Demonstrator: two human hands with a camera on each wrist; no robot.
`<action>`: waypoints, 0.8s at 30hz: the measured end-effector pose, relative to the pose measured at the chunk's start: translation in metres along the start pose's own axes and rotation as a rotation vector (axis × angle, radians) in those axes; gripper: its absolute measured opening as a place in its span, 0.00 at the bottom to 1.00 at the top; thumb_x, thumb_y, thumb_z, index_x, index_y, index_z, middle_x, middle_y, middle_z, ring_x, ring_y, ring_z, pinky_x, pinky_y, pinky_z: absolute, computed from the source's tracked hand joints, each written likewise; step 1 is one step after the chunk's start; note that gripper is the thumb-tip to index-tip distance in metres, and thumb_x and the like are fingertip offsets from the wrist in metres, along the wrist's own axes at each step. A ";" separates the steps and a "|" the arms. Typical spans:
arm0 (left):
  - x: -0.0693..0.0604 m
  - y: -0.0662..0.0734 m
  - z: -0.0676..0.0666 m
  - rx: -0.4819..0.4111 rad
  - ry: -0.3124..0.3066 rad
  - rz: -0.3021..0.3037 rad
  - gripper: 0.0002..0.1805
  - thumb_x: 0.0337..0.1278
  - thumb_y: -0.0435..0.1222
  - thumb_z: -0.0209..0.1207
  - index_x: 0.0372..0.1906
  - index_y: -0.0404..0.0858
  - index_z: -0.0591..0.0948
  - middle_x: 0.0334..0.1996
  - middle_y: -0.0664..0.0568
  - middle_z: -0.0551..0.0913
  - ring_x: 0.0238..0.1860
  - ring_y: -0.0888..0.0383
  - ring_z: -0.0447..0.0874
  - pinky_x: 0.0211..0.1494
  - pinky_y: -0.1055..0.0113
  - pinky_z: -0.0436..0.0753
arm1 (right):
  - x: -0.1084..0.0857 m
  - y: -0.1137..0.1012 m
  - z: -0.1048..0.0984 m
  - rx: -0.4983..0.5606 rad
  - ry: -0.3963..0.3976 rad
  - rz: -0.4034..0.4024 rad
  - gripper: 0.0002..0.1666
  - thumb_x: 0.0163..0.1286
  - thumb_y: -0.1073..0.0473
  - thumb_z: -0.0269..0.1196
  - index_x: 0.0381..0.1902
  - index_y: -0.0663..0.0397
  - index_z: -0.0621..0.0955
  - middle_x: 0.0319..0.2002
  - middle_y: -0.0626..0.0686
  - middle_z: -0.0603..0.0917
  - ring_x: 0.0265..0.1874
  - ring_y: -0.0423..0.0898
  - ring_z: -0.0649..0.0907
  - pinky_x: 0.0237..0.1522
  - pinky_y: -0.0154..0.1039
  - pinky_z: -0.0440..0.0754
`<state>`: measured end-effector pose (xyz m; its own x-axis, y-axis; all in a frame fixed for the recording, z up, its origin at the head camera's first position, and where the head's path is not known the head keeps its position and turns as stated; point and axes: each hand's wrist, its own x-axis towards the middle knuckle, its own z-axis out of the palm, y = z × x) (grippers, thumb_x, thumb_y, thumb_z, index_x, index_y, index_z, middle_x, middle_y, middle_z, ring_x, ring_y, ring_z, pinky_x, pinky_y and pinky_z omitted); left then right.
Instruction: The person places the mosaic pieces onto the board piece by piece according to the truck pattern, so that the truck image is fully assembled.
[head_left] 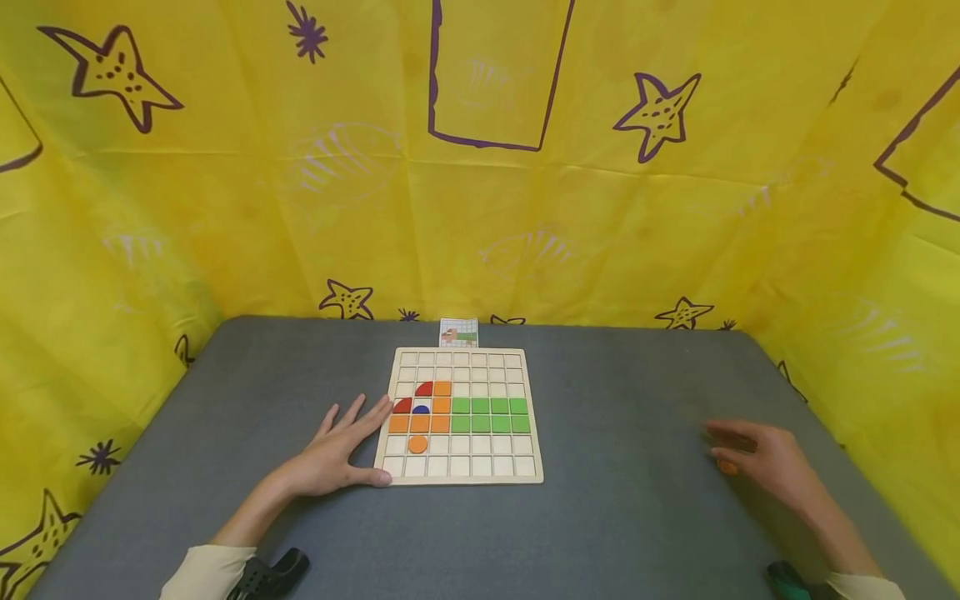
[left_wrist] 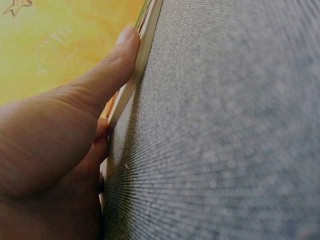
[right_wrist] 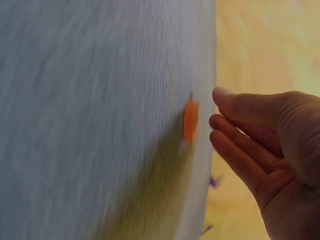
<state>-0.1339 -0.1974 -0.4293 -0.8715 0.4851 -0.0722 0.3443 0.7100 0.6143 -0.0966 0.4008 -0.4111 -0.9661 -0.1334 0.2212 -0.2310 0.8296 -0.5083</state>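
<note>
A square wooden grid board [head_left: 495, 467] lies on the grey table, several coloured tiles set in its cells. My left hand [head_left: 330, 457] spreads its fingers along the board's left side, with the thumb [left_wrist: 120, 57] resting at the near corner and a fingertip touching the left edge. At the right, my right hand [head_left: 768, 462] hovers over a round orange piece [right_wrist: 190, 121]. Its fingers are loosely bent, nothing is between them, and a gap separates them from the piece in the right wrist view.
Behind the board stands a small pattern card [head_left: 459, 332]. On the board are green square tiles [head_left: 490, 415], orange squares [head_left: 419, 424], red quarter-rounds [head_left: 424, 389], a blue-and-white tile [head_left: 421, 407] and an orange disc [head_left: 417, 444]. A yellow curtain [head_left: 510, 208] surrounds the table [head_left: 600, 533].
</note>
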 end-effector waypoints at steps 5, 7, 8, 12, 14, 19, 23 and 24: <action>0.000 0.000 0.000 -0.002 0.001 0.004 0.59 0.44 0.61 0.68 0.77 0.39 0.55 0.77 0.44 0.51 0.76 0.34 0.34 0.69 0.34 0.27 | -0.016 0.013 -0.011 -0.021 -0.001 0.047 0.22 0.55 0.58 0.75 0.48 0.60 0.86 0.42 0.59 0.88 0.36 0.25 0.82 0.33 0.20 0.76; -0.001 0.000 0.000 -0.002 0.006 0.007 0.59 0.44 0.61 0.68 0.77 0.39 0.55 0.77 0.44 0.51 0.76 0.34 0.34 0.69 0.34 0.27 | -0.020 0.016 -0.012 -0.034 -0.022 0.067 0.23 0.55 0.57 0.75 0.48 0.60 0.86 0.42 0.58 0.88 0.36 0.25 0.82 0.33 0.21 0.77; -0.001 0.000 0.000 -0.003 0.008 0.008 0.59 0.44 0.61 0.68 0.77 0.39 0.55 0.77 0.44 0.51 0.76 0.34 0.34 0.69 0.34 0.28 | -0.022 0.017 -0.012 -0.028 -0.038 0.078 0.23 0.56 0.57 0.74 0.49 0.60 0.85 0.42 0.58 0.88 0.36 0.25 0.82 0.33 0.23 0.78; -0.001 -0.001 0.001 -0.001 0.014 0.012 0.59 0.44 0.61 0.68 0.77 0.39 0.56 0.77 0.44 0.52 0.76 0.34 0.34 0.69 0.34 0.28 | -0.026 0.019 -0.010 0.010 -0.084 0.122 0.26 0.55 0.56 0.74 0.51 0.62 0.84 0.44 0.59 0.88 0.36 0.26 0.83 0.34 0.27 0.81; 0.000 -0.001 0.000 -0.002 0.013 0.010 0.59 0.44 0.61 0.68 0.77 0.39 0.55 0.77 0.44 0.51 0.76 0.34 0.34 0.69 0.34 0.28 | -0.026 0.019 -0.009 0.047 -0.096 0.118 0.27 0.55 0.58 0.74 0.52 0.64 0.84 0.45 0.61 0.87 0.37 0.27 0.84 0.34 0.29 0.82; 0.000 -0.001 -0.001 -0.006 0.005 -0.003 0.59 0.45 0.60 0.68 0.77 0.39 0.55 0.77 0.44 0.51 0.76 0.34 0.33 0.69 0.34 0.27 | -0.026 0.020 -0.005 0.063 -0.069 0.061 0.25 0.54 0.63 0.74 0.50 0.65 0.84 0.43 0.60 0.88 0.38 0.26 0.83 0.33 0.27 0.82; 0.000 -0.001 -0.001 -0.007 -0.001 -0.001 0.59 0.45 0.60 0.68 0.77 0.39 0.55 0.77 0.44 0.51 0.76 0.34 0.33 0.69 0.34 0.27 | -0.025 0.019 -0.003 0.057 -0.066 0.062 0.24 0.54 0.62 0.74 0.50 0.63 0.85 0.43 0.58 0.88 0.37 0.26 0.83 0.33 0.24 0.80; 0.000 -0.001 0.000 -0.007 -0.002 0.000 0.59 0.45 0.60 0.68 0.77 0.39 0.55 0.77 0.44 0.51 0.76 0.34 0.33 0.69 0.34 0.27 | -0.025 0.018 -0.003 0.058 -0.071 0.069 0.23 0.55 0.62 0.74 0.50 0.63 0.85 0.43 0.59 0.88 0.37 0.26 0.83 0.33 0.24 0.80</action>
<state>-0.1343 -0.1984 -0.4296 -0.8707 0.4862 -0.0738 0.3420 0.7065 0.6196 -0.0765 0.4206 -0.4233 -0.9853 -0.1169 0.1250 -0.1677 0.8055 -0.5684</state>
